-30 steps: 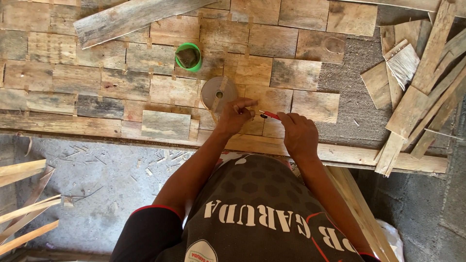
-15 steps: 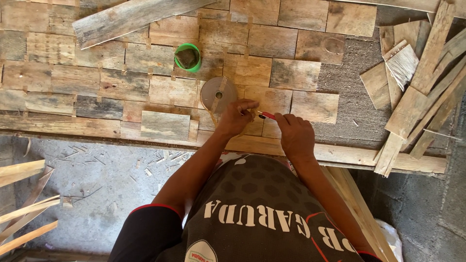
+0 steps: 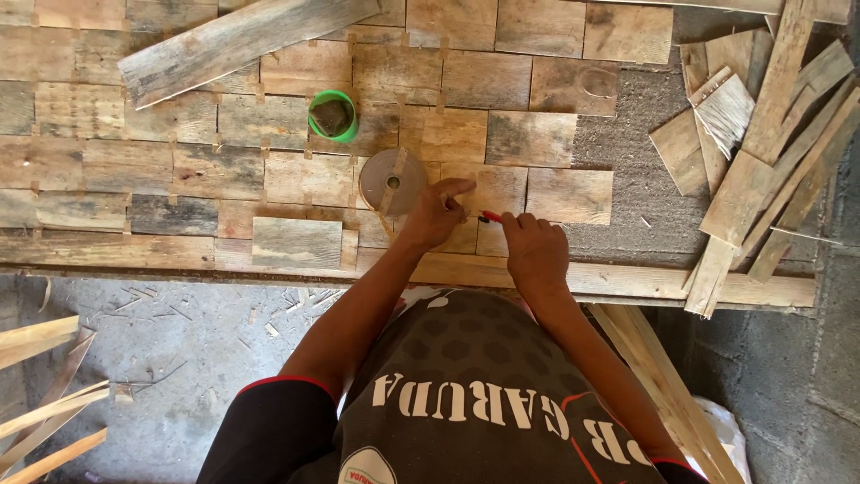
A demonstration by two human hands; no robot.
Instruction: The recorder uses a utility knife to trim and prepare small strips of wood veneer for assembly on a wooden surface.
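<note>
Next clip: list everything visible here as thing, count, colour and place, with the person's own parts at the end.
Wooden tiles: many, weathered brown and grey, laid in rows across the work surface.
Long plank: one, grey-brown, lying diagonally on the tiles, top left.
Green cup: one, green rim, dark inside, on the tiles above the hands.
Round disc: one, pale tan, flat on the tiles beside the left hand.
Red-tipped tool: one, red and dark, between the hands; kind unclear.
Loose slats: a pile, light brown, right side.
Wood strips: several, pale, on the floor, bottom left.
Left hand: pressing on a tile.
Right hand: holding the red-tipped tool.
</note>
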